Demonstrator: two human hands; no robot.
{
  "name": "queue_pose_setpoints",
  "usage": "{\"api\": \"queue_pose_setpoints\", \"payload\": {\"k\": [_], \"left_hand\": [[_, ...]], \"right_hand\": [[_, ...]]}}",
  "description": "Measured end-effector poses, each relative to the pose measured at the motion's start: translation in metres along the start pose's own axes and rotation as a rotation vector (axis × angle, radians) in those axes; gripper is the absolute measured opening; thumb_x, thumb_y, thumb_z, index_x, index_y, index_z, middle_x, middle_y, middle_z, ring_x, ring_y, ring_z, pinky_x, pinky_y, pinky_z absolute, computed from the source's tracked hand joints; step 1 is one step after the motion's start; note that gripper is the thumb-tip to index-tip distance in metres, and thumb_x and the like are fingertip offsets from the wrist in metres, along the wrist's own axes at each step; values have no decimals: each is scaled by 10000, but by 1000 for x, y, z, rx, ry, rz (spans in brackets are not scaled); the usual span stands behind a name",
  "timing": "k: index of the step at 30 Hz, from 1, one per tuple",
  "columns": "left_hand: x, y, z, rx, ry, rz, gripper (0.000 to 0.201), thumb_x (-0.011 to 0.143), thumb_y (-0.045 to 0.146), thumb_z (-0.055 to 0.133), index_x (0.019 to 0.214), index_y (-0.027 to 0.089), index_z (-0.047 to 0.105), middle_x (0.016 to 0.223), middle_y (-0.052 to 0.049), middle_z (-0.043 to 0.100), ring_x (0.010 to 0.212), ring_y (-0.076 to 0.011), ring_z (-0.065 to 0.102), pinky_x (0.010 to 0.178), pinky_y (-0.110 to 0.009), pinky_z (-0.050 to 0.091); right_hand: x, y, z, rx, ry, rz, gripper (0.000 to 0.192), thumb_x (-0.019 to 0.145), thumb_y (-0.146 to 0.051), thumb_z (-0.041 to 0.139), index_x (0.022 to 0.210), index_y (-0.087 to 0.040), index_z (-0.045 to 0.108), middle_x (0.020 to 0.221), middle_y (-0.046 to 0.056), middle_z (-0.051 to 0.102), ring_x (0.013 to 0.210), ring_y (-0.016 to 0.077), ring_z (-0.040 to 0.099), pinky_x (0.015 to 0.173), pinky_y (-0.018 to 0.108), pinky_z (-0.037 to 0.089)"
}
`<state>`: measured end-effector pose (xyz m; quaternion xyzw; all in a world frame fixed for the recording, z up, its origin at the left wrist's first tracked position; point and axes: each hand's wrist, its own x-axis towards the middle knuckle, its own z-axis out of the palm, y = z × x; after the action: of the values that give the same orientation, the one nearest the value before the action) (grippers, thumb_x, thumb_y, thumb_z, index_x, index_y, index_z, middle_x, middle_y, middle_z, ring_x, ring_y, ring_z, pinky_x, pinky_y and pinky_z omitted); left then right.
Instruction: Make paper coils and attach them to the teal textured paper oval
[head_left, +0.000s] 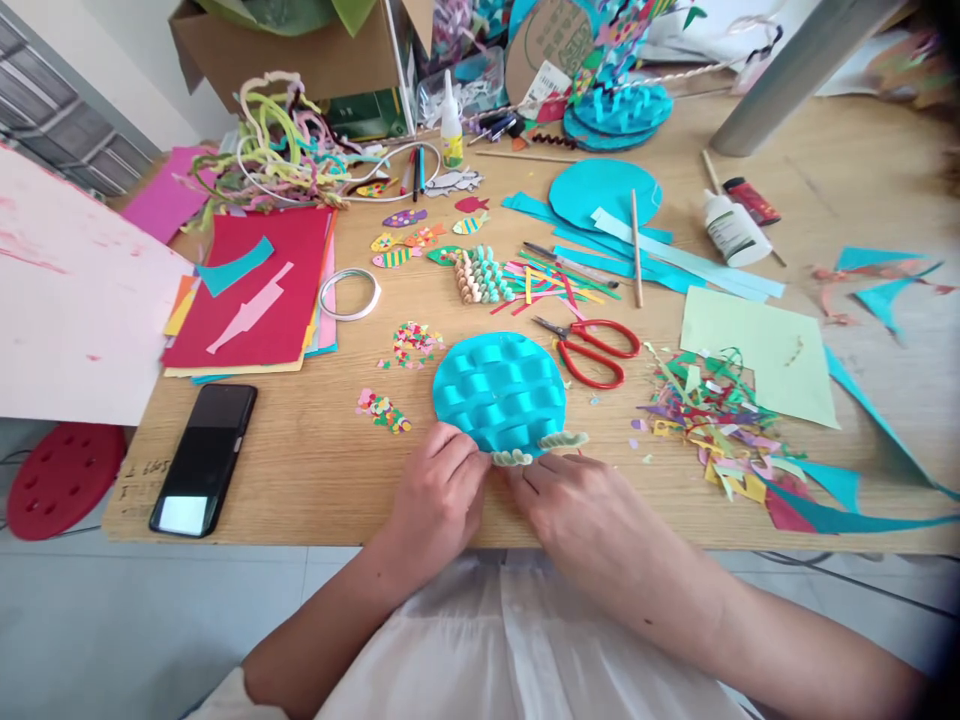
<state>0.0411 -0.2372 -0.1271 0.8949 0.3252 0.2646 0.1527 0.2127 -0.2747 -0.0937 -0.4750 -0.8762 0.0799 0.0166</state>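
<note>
A round blue paper disc [499,385] with a raised woven strip pattern lies near the table's front edge. My left hand [442,485] is closed at its near left edge, fingers bent and pressed together. At the near right edge my right hand [566,495] is closed too, its fingertips hidden under the knuckles. Between the hands a short pale green coiled pipe cleaner [512,458] lies along the disc's rim. Another pale green coiled pipe cleaner [564,440] sticks out over the right fingers. Red-handled scissors [600,352] lie just beyond the disc, to the right.
Coiled pipe cleaners [484,275], paper fish [471,225] and confetti [384,410] lie beyond and left. A phone [204,460] and stacked coloured paper [251,290] are at left. Paper scraps [720,420], a white glue bottle [735,230] and blue strips [637,260] lie right.
</note>
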Motion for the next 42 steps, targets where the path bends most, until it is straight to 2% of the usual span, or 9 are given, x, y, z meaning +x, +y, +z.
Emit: {"api": "queue_pose_setpoints", "payload": {"k": [6, 10, 14, 18, 23, 31, 38, 42], "left_hand": [[1, 1, -3, -19, -60, -8, 195, 862, 6, 472, 829, 145, 605, 774, -68, 597, 796, -205, 491, 682, -355, 466], [1, -1, -3, -35, -52, -20, 179, 875, 25, 490, 821, 142, 614, 768, -62, 606, 798, -198, 498, 681, -344, 472], [-2, -6, 2, -35, 30, -9, 149, 898, 80, 529, 808, 152, 622, 759, -51, 620, 776, -181, 498, 684, -340, 468], [-4, -8, 6, -23, 116, -2, 132, 891, 97, 565, 800, 160, 637, 750, -44, 624, 773, -176, 511, 697, -339, 473], [-4, -8, 5, -8, 178, -26, 113, 882, 120, 595, 809, 172, 664, 741, -34, 639, 772, -173, 523, 701, -333, 479], [-6, -10, 10, 26, 240, -55, 143, 888, 154, 593, 787, 180, 690, 732, -35, 662, 770, -176, 541, 703, -338, 495], [-7, -12, 8, 10, 273, -76, 89, 849, 152, 644, 793, 192, 701, 740, -32, 680, 774, -184, 570, 708, -339, 496], [-7, -11, 5, -10, 277, -111, 62, 825, 159, 668, 774, 186, 691, 737, -37, 681, 779, -189, 575, 714, -341, 491]], "right_hand": [[2, 1, 0, 31, 28, -33, 184, 624, 7, 578, 607, -166, 637, 586, 52, 651, 518, 199, 575, 471, 340, 273], [1, -2, 2, 29, 18, 10, 182, 656, 8, 581, 645, -163, 645, 611, 51, 658, 551, 207, 601, 480, 339, 300], [-4, -5, 5, 51, 9, 53, 197, 755, -11, 566, 854, -133, 685, 719, 55, 694, 631, 206, 645, 525, 329, 370], [-12, -7, 12, 43, 39, 103, 379, 814, -38, 553, 1183, -85, 623, 755, 52, 706, 648, 202, 662, 539, 318, 404], [-18, -11, 23, 51, 76, 141, 418, 888, -71, 514, 1304, -78, 554, 860, 72, 738, 720, 196, 692, 582, 302, 450], [-16, -15, 30, 76, 223, 147, 351, 950, -133, 453, 1272, -59, 574, 946, 131, 746, 770, 194, 705, 636, 289, 512], [-26, -21, 31, 118, 371, 136, 291, 954, -157, 463, 1168, -71, 642, 747, 75, 723, 645, 182, 682, 577, 281, 491], [-33, -21, 32, 203, 472, 152, 267, 964, -157, 450, 1092, -81, 672, 729, 73, 714, 631, 177, 676, 583, 273, 484]]}}
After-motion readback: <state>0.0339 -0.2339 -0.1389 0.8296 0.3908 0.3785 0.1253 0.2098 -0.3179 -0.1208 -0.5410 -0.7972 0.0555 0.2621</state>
